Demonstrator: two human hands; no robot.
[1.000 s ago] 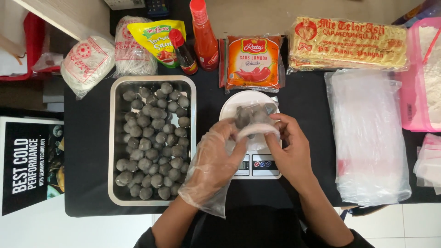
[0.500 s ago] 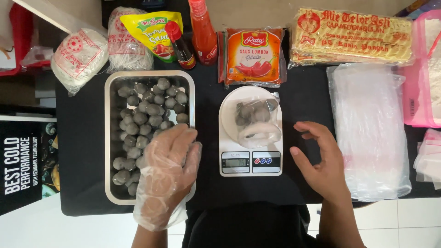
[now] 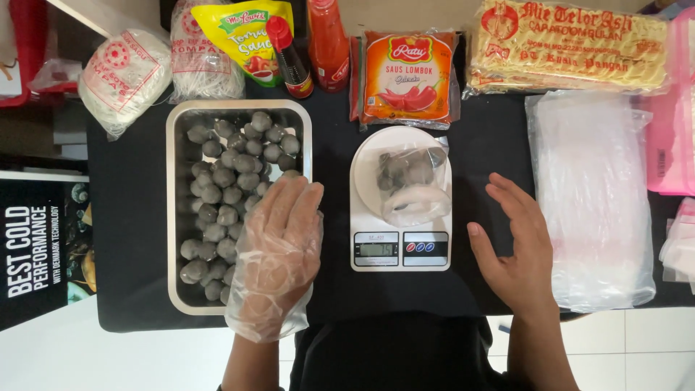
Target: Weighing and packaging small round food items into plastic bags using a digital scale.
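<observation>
Head view, seen from above: a rectangular steel tray [image 3: 175, 217] of dull grey, round meatballs [image 3: 224, 192] is set on a black-covered desk [image 3: 137, 239]. The left hand [image 3: 279, 253], sheathed in a loose, crinkled clear plastic glove, is laid flat with fingers spread over the tray's right edge; nothing is seen gripped. A small clear bag of meatballs [image 3: 407, 182] is rested on the white kitchen scale [image 3: 400, 250]. The bare right hand [image 3: 517, 246] is held open beside a stack of plastic bags [image 3: 590, 195]. White floor tiles are seen below.
</observation>
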